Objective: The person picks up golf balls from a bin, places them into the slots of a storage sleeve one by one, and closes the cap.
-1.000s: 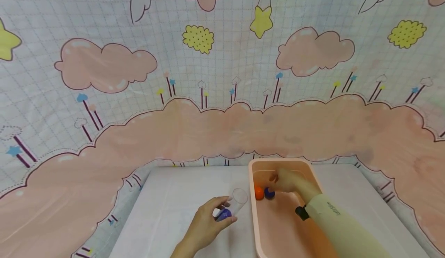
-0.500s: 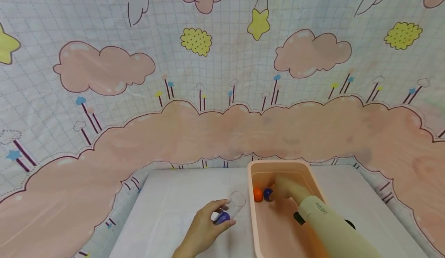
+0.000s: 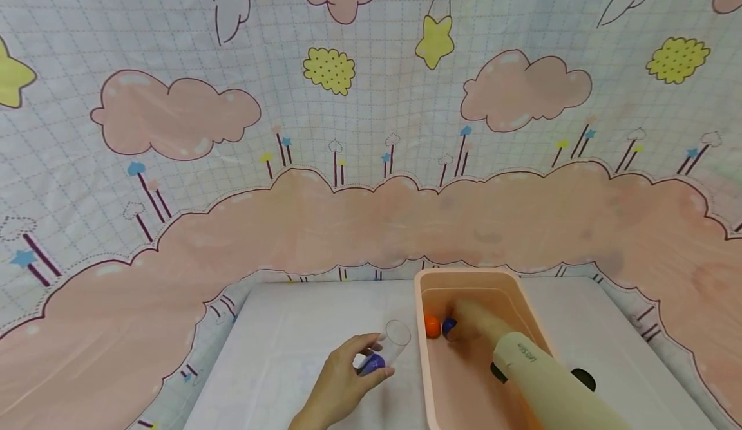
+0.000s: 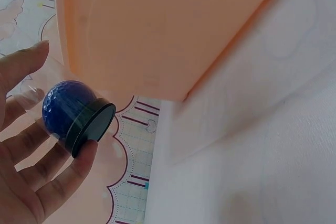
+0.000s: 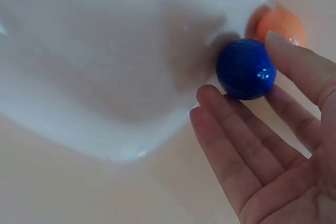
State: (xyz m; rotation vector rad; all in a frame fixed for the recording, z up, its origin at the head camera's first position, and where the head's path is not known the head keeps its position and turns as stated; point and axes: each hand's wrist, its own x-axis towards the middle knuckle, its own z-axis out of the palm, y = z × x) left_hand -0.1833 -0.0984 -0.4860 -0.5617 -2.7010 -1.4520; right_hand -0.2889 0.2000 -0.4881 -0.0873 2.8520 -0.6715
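Observation:
Tilted in my left hand (image 3: 342, 375) is a clear tube (image 3: 397, 335), its open rim leaning up and to the right. A dimpled blue golf ball (image 4: 65, 106) sits inside it against the dark end cap (image 4: 100, 124), which my fingertips touch in the left wrist view. Down in the peach-coloured bin (image 3: 425, 378), my right hand (image 3: 471, 319) pinches another blue ball (image 5: 245, 69) between thumb and fingers. Close beside that ball lies an orange ball (image 3: 432, 326), partly behind the thumb in the right wrist view.
The bin stands on a white table (image 3: 278, 327), to the right of the tube. A dark round object (image 3: 583, 379) shows beside the right sleeve (image 3: 539, 372). Behind the table hangs a patterned cloth (image 3: 371, 224) with clouds and stars.
My right hand has moved lower in the bin, closing in on the blue ball from above. The left hand holds the tube in nearly the same place.

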